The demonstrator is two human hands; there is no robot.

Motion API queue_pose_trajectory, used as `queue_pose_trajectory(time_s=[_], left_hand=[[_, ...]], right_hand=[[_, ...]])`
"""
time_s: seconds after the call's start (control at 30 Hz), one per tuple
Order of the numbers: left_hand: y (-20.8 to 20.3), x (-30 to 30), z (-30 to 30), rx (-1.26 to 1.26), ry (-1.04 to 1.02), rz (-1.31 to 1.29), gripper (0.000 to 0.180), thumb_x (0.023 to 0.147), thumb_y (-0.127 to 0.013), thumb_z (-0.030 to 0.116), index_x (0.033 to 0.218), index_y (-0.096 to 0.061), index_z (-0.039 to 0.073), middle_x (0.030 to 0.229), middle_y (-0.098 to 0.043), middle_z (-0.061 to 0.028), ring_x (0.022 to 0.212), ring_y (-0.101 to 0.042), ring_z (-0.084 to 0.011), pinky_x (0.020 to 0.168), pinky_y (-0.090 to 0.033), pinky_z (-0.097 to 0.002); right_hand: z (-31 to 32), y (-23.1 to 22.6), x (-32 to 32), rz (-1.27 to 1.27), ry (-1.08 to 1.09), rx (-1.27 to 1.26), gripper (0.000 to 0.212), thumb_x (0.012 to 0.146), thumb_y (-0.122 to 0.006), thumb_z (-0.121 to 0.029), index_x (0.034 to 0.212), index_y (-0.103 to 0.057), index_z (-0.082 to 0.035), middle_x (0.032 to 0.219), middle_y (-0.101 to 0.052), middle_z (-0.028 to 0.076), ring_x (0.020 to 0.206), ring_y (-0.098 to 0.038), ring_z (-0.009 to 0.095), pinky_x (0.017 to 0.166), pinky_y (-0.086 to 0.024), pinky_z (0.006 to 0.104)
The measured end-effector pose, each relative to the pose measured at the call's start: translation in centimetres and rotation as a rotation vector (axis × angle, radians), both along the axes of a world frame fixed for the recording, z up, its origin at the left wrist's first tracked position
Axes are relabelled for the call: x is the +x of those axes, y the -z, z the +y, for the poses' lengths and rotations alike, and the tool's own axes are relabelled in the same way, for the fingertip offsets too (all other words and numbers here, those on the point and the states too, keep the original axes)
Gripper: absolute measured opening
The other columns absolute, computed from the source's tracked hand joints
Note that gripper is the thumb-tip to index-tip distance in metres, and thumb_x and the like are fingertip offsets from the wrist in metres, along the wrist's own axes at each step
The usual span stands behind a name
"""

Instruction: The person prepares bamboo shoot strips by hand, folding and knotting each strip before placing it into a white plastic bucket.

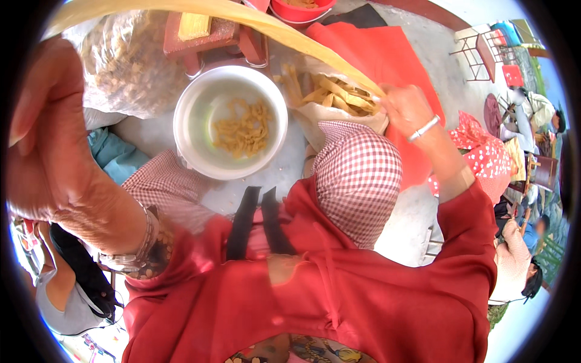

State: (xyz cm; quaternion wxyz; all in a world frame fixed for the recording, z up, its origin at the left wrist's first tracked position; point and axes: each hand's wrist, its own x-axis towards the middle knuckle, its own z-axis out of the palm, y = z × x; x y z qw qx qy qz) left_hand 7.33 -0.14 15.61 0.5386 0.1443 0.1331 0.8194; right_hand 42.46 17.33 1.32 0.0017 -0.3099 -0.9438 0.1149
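A long, flat, yellow-tan strip [266,20] stretches in an arc across the top of the view. My right hand [407,112], wearing a metal bangle, pinches its right end beside a pale sack [379,123]. Folded strips of the same colour [342,95] lie in the sack's mouth. My left hand [51,139] is raised close to the camera, its fingers curled at the strip's other end; its fingertips are partly hidden. Between my arms, a round silver metal pot [183,124] holds a small heap of tan curled pieces [243,130].
A reddish low stool [233,37] bears a yellow bundle [195,26]. Left of it stands a clear plastic bag [130,66] of tan pieces. A red basin [296,11] and red cloth [387,57] lie beyond the sack. People [514,254] sit at the right.
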Motion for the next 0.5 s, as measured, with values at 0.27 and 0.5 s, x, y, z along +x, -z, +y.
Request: queue_pose_trajectory(time_s=[0.27, 0.5], left_hand=[[2.9, 1.3, -0.2, 0.084, 0.107, 0.42, 0.024, 0.091, -0.045, 0.008, 0.102, -0.051, -0.012, 0.066, -0.036, 0.0006, 0.046, -0.025, -0.0054, 0.056, -0.031, -0.0234], [4.2, 0.6, -0.5, -0.035, -0.009, 0.532, 0.021, 0.091, -0.047, 0.01, 0.1, -0.054, -0.008, 0.062, -0.036, 0.0019, 0.047, -0.025, -0.0047, 0.056, -0.032, -0.0226]], right_hand=[[0.8, 15.1, 0.0, -0.062, 0.322, -0.378, 0.034, 0.09, -0.041, -0.03, 0.1, -0.061, -0.004, 0.101, -0.062, 0.014, 0.095, -0.06, 0.029, 0.079, -0.047, 0.0404], [-0.4, 13.0, 1.3, -0.679, 0.543, -0.333, 0.029, 0.086, -0.044, -0.023, 0.101, -0.063, -0.007, 0.108, -0.062, 0.01, 0.112, -0.053, 0.025, 0.089, -0.043, 0.042]])
